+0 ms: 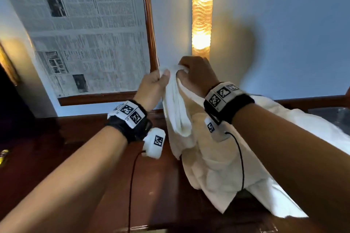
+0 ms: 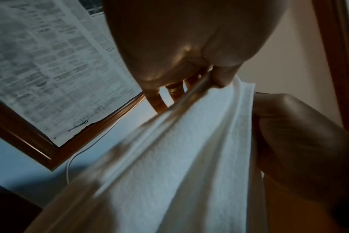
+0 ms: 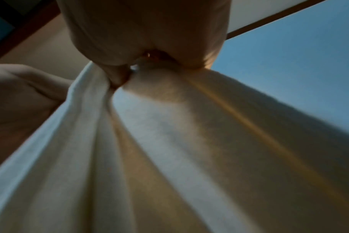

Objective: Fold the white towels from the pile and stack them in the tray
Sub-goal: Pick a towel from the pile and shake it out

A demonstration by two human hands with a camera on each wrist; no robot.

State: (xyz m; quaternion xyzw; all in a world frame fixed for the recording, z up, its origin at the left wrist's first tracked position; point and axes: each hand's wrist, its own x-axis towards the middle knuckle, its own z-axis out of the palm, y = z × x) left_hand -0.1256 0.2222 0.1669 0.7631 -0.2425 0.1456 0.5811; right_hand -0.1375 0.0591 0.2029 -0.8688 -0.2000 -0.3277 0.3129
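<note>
Nearest the camera, bare dark table (image 1: 75, 166) lies to the left and the white pile (image 1: 312, 138) to the right. Above them a towel (image 1: 176, 111) hangs bunched, its lower folds draping over the pile. Left hand (image 1: 153, 83) and right hand (image 1: 197, 75) pinch its top edge, almost touching, raised before the wall (image 1: 284, 24).

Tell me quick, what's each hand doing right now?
Left hand: closed, pinching the top edge of the white towel.
Right hand: closed, gripping the same towel's top edge, close beside the left.
</note>
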